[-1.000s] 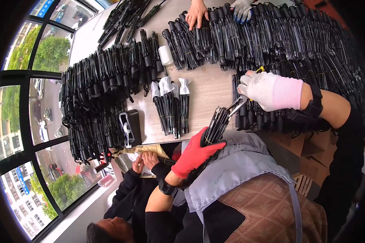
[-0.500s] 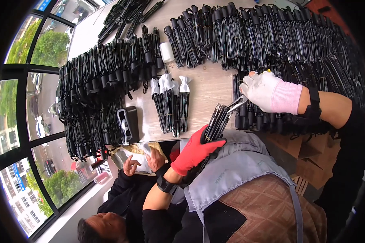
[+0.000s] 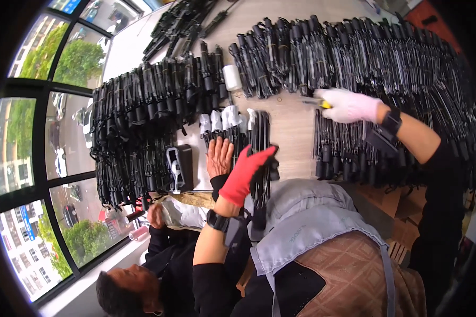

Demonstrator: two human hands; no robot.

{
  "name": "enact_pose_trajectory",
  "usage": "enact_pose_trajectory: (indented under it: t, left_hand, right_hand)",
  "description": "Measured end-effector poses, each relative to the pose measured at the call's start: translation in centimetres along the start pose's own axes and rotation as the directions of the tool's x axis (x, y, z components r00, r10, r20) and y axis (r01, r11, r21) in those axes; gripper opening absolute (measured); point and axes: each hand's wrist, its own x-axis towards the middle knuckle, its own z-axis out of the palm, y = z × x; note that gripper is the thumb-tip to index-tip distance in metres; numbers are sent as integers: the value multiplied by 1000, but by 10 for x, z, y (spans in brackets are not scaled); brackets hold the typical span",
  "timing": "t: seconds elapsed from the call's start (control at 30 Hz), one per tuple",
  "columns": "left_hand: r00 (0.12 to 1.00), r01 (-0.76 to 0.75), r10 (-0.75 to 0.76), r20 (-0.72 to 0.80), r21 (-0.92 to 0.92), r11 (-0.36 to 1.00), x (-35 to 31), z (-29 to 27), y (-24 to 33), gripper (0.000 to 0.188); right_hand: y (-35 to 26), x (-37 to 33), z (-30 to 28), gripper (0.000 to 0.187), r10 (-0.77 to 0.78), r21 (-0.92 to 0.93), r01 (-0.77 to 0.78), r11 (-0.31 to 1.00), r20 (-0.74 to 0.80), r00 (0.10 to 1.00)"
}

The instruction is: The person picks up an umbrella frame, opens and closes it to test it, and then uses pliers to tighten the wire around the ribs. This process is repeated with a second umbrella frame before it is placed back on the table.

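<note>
My left hand [image 3: 241, 177], in a red glove with a dark palm, is closed around a bundle of black folded umbrella frames [image 3: 259, 129]. The bundle lies at the table's near edge, beside several umbrella frames with white-wrapped ends [image 3: 230, 117]. Part of it is hidden under the glove. My right hand [image 3: 349, 105], in a white glove with a pink cuff, grips a metal hand tool with yellow on its handle [image 3: 327, 104], which looks like pliers. The tool is blurred and points left over bare tabletop, in front of the right-hand rows of umbrella frames [image 3: 349, 58].
A co-worker's hand [image 3: 219, 157] lies on the white-wrapped frames, close to my left hand; their other hand [image 3: 155, 215] is by a white bag. More umbrella frames [image 3: 153, 90] stack at left. A black dispenser [image 3: 181, 166] and a white cylinder [image 3: 231, 78] stand nearby.
My left hand has moved the bundle from above my lap up to the white-wrapped frames. My right hand has drawn the tool away from it. The co-worker's hand has reached onto the table.
</note>
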Motion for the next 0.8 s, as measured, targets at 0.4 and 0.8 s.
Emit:
enact_pose_trajectory:
  t: [0.4,0.8]
  left_hand:
    - [971,-207,235,-39,-624,753,15,43,-11,24]
    - [906,-417,326,-270,-432,800,-4,64,6,34]
  right_hand:
    - [-124,-59,61,32,282,851,-287,440,173,944]
    - [-155,-43,49,42,323,519,-403,754,241,915]
